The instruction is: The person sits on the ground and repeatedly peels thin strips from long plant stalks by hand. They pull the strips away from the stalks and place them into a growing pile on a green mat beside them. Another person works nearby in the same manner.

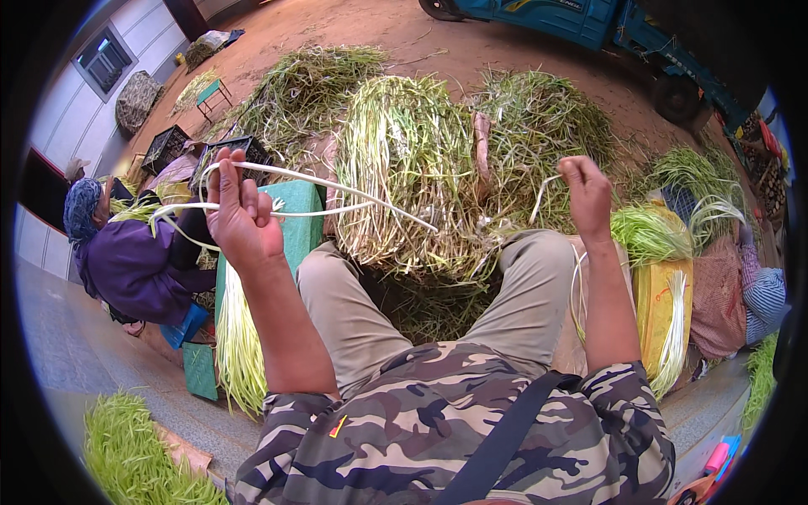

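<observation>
My left hand [243, 214] is raised at the left with long pale stalks [334, 184] between its fingers; they stick out both ways, some bent in a loop. My right hand [586, 189], closed, pinches a thin whitish strip [541, 192] that hangs from its fingertips. Between and beyond the hands lies a large bundle of green and white stalks [404, 151] with brown, ragged lower ends near my knees. Cleaned pale stalks [240, 341] drape over a green box [300, 218] beside my left leg.
Heaps of tangled green trimmings [543, 145] flank the bundle. A yellow container [653, 303] with stalks stands at the right. A person in purple [129, 265] sits at the left, another person [760, 303] at the far right. A blue vehicle [549, 22] stands behind.
</observation>
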{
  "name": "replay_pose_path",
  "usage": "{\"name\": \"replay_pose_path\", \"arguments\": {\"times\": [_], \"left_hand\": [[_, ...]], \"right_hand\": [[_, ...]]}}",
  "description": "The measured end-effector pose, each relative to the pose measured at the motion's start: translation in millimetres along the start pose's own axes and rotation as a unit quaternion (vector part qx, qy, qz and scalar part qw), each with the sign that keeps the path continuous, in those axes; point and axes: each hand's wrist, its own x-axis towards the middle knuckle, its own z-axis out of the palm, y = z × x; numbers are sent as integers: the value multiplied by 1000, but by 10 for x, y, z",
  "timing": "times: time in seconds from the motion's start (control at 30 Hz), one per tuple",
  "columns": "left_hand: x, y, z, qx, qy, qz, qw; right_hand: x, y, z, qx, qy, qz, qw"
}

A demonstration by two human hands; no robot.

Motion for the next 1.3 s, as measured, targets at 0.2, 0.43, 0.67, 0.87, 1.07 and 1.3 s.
{"name": "replay_pose_path", "arguments": {"times": [0.2,0.43,0.67,0.87,1.07,1.3], "left_hand": [[-99,-91,88,-9,-66,-92,994],[-236,-178,161,2,-114,-200,973],[-285,-308,166,12,-100,-230,968],[-257,-413,104,-15,-85,-242,966],[-214,-424,59,-20,-55,-281,958],[-307,-524,31,-43,-59,-330,941]], "right_hand": [[-21,-447,4,-118,-129,-144,974],[-184,-968,272,186,-288,9,940],[-617,-1146,551,416,-517,167,730],[-734,-1201,494,430,-568,229,663],[-562,-1241,374,420,-451,245,749],[-662,-1391,603,200,-384,3,902]]}}
